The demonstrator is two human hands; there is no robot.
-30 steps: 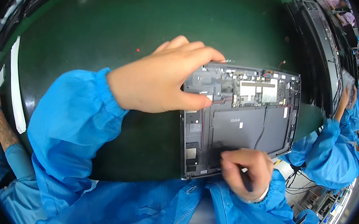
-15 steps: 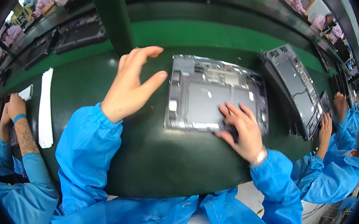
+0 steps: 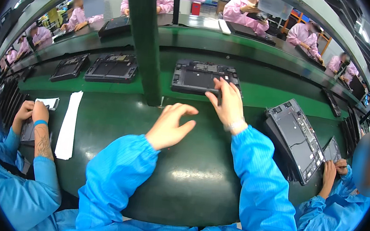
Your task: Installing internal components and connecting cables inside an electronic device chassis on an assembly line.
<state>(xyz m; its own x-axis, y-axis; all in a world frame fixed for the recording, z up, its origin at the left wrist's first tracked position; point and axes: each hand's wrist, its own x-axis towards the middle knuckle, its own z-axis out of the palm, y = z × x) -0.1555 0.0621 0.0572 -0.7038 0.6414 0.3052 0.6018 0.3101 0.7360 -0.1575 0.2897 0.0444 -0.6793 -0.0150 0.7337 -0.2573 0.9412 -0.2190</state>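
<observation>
An opened black laptop base (image 3: 197, 83), its inner parts showing, lies on the green conveyor strip beyond the worktable. My right hand (image 3: 227, 104) reaches out over its right front part, fingers apart; whether the fingertips touch it I cannot tell. Closer to me, my left hand (image 3: 171, 125) hovers above the dark green table (image 3: 180, 159), thumb and fingers spread, holding nothing. A stack of similar laptop bases (image 3: 296, 142) stands to the right, the top one tilted.
A green post (image 3: 145, 40) rises left of the laptop base. More laptop bases (image 3: 111, 67) lie on the strip to its left. Long white strips (image 3: 68, 124) rest on the table's left. Co-workers in blue (image 3: 38, 181) sit at both sides; people in pink (image 3: 244, 12) work across the line.
The laptop base has gone from the table in front of me to the conveyor strip. My right hand has moved forward with it; my left hand is lower and further right. The view has tilted up.
</observation>
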